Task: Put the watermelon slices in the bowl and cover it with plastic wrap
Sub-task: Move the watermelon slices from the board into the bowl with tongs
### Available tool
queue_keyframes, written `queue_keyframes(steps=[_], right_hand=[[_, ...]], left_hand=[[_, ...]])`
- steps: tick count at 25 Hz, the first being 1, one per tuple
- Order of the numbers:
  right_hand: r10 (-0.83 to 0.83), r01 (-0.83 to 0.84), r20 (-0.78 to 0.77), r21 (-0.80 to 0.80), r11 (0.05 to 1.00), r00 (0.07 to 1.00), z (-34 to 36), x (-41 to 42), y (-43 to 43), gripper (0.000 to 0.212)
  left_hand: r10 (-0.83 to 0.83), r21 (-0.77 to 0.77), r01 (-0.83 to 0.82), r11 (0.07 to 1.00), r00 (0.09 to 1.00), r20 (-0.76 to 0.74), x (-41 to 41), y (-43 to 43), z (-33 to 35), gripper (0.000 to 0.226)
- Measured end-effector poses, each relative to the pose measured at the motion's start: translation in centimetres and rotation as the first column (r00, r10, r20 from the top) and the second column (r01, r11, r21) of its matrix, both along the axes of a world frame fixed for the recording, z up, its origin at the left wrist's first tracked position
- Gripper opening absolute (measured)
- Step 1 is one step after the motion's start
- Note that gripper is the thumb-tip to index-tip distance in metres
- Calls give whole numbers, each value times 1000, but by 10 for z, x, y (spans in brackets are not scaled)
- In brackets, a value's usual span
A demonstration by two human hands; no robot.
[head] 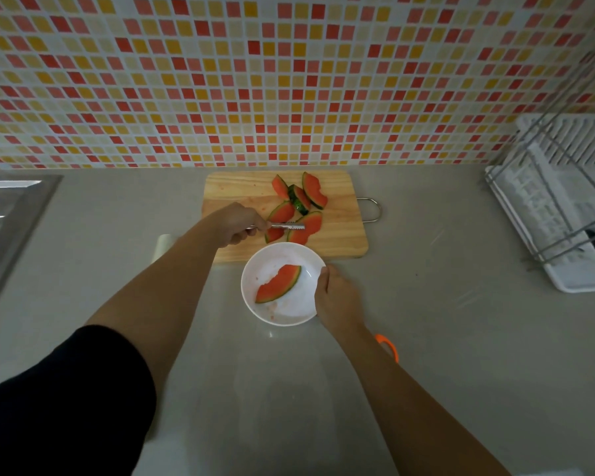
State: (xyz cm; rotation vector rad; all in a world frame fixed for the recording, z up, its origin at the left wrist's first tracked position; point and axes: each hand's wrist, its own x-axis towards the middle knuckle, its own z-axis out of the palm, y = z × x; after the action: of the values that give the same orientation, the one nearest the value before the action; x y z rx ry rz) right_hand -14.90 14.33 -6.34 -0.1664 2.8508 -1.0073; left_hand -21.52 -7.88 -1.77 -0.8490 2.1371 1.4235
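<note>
A white bowl (272, 314) stands on the counter just in front of a wooden cutting board (241, 187). One watermelon slice (278, 284) lies inside the bowl. Several more watermelon slices (301, 201) lie on the right half of the board. My left hand (236, 223) grips metal tongs (287, 227), whose toothed tips hover over the nearest slices on the board. My right hand (335, 297) rests against the bowl's right rim, steadying it. A roll of plastic wrap (161, 245) lies left of the board, partly hidden by my left forearm.
A steel sink (11, 214) sits at the far left. A white dish rack (560, 214) with wire frame stands at the right. An orange-handled object (389, 347) peeks out behind my right forearm. A tiled wall backs the grey counter (461, 338).
</note>
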Motion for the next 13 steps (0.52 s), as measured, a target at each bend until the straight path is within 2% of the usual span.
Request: queue_keyframes(steps=[5, 9, 11, 13], right_hand=[[17, -17, -3, -4, 1000, 1000, 1, 0, 1, 35], [18, -18, 5, -19, 1000, 1000, 1, 0, 2, 35], [15, -15, 12, -35, 999, 1000, 2, 0, 2, 36], [17, -15, 31, -51, 999, 999, 3, 0, 2, 37]], left_hand=[[136, 175, -147, 974, 988, 75, 3, -1, -2, 16], [184, 270, -194, 943, 981, 61, 11, -10, 9, 15], [164, 255, -165, 953, 986, 26, 23, -20, 21, 15], [115, 173, -112, 979, 993, -10, 46, -30, 32, 14]])
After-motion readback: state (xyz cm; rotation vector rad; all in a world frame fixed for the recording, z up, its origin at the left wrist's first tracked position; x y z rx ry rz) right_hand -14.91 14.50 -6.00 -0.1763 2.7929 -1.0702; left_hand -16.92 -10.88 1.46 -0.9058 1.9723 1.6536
